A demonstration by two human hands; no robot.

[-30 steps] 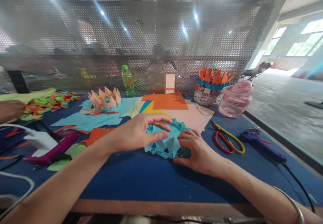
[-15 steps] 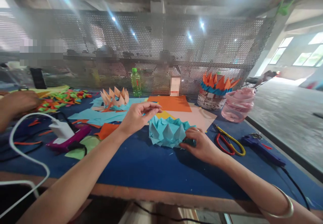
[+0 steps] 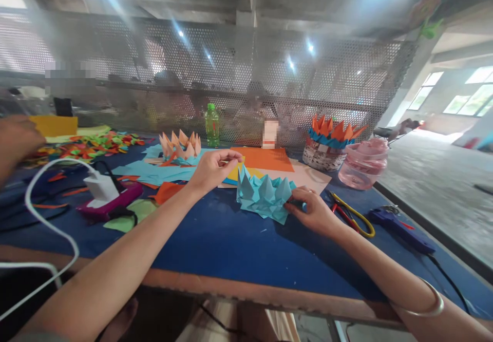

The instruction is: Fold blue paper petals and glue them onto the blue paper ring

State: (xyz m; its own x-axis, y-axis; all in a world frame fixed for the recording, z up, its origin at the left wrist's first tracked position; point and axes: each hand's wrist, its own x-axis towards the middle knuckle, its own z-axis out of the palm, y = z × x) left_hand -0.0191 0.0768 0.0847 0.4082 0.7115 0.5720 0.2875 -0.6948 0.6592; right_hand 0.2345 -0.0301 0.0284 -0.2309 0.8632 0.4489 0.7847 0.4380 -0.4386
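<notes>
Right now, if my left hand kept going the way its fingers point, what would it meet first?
Probably the orange paper sheet, ahead of your left hand. The hand looks raised, though, and depth is unclear, so it might pass above.

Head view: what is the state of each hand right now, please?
Left hand: fingers closed, holding nothing visible.
Right hand: holding the edge of the light blue folded paper model.
</notes>
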